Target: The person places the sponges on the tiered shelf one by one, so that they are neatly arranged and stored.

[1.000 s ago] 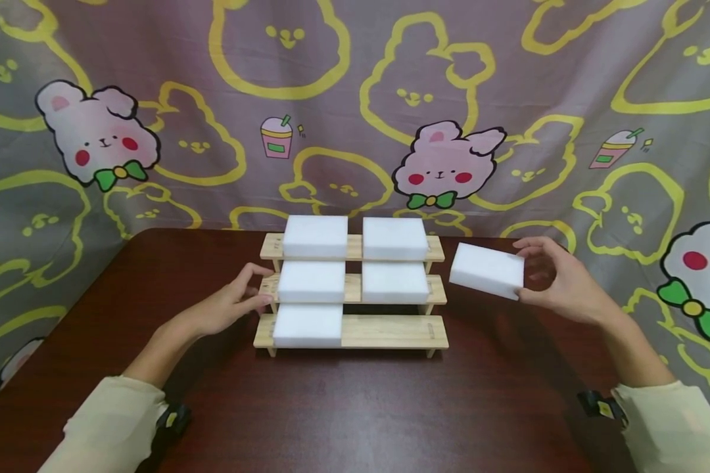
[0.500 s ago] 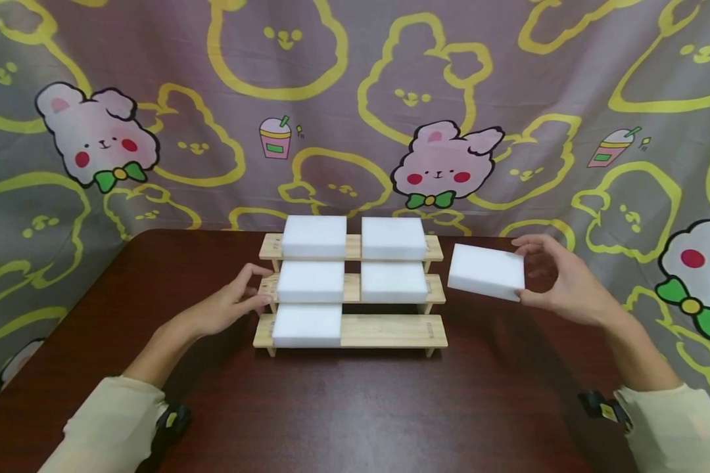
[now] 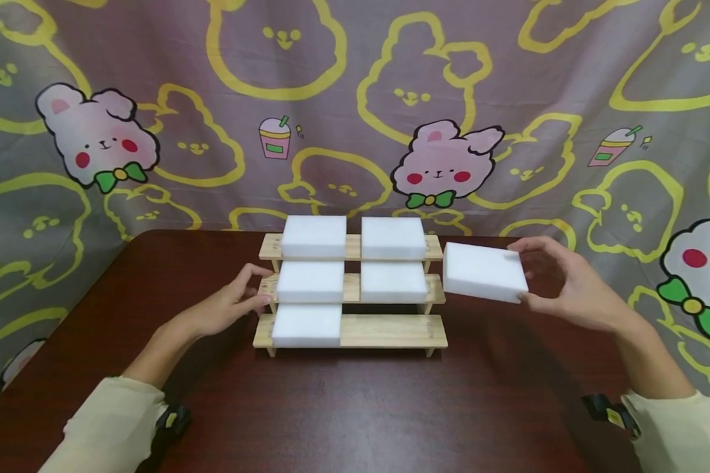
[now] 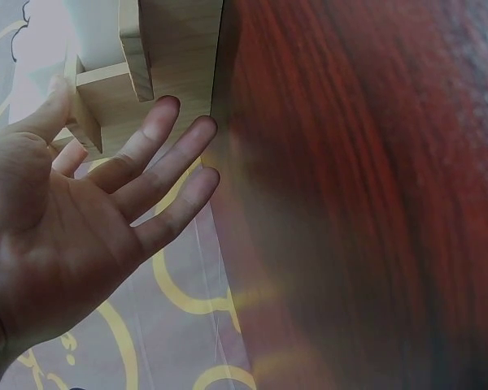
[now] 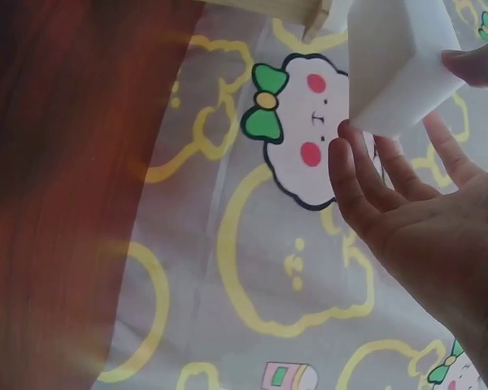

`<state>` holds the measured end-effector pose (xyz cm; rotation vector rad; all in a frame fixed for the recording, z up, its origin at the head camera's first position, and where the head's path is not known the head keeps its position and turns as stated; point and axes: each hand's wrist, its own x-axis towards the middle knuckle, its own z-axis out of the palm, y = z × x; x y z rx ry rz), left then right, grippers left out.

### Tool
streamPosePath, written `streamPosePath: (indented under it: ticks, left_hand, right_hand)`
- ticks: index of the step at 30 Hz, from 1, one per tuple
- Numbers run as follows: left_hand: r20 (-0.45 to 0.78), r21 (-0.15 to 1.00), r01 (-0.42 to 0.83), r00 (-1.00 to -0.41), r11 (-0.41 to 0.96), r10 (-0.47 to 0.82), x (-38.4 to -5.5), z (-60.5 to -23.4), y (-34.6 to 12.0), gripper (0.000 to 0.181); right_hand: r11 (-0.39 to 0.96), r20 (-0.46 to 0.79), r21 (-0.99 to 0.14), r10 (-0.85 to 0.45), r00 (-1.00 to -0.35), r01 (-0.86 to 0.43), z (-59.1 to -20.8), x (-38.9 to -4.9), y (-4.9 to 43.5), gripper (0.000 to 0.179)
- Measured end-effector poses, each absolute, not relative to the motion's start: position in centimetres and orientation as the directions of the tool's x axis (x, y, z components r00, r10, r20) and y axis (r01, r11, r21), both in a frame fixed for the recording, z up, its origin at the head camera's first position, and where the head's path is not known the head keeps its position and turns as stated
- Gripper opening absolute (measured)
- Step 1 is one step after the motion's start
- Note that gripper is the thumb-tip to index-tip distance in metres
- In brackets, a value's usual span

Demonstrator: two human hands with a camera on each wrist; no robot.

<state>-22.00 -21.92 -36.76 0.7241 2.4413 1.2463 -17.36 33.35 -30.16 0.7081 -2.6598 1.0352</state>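
A three-tier wooden stand (image 3: pixel 393 330) stands on the table, bearing white foam blocks. Two blocks lie on the top tier, two on the middle tier, and one block (image 3: pixel 307 325) on the left half of the bottom tier. My left hand (image 3: pixel 227 302) pinches the left end of the middle tier between thumb and forefinger; its other fingers (image 4: pixel 175 207) stretch out loosely. To the right of the stand, my right hand (image 3: pixel 574 289) grips another white foam block (image 3: pixel 484 270) by its right end, off the table. The thumb and fingertips press that block's opposite edges.
The dark red-brown table (image 3: pixel 355 414) reaches forward to a patterned curtain (image 3: pixel 343 98) hanging close behind the stand. Bare wood shows on the right half of the bottom tier. A black strap device (image 3: pixel 612 414) sits at the right wrist.
The foam block in my right hand has turned slightly, and its left end has come a little nearer the stand. My left hand and the stand stay in place.
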Motion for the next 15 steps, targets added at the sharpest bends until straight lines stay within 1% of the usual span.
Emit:
streamPosePath:
  ticks: [3,9,15]
  left_hand:
    - [-0.038,0.815,0.301,-0.825,0.496,0.563,-22.0,-36.7,-21.9,0.051]
    - [-0.037,0.813,0.305,-0.823,0.496,0.567,-22.0,-36.8,-22.0,0.051]
    - [-0.036,0.813,0.306,-0.822,0.495,0.568,-22.0,-36.8,-22.0,0.051]
  right_hand:
    - [0.627,0.361,-0.575,-0.382,-0.851,-0.525,-29.8,-17.1,32.9,0.076]
    - [0.630,0.350,-0.566,-0.400,-0.847,-0.532,-29.4,-16.7,32.1,0.075]
    - [0.588,0.362,-0.569,-0.449,-0.817,-0.575,-29.5,-16.6,31.6,0.076]
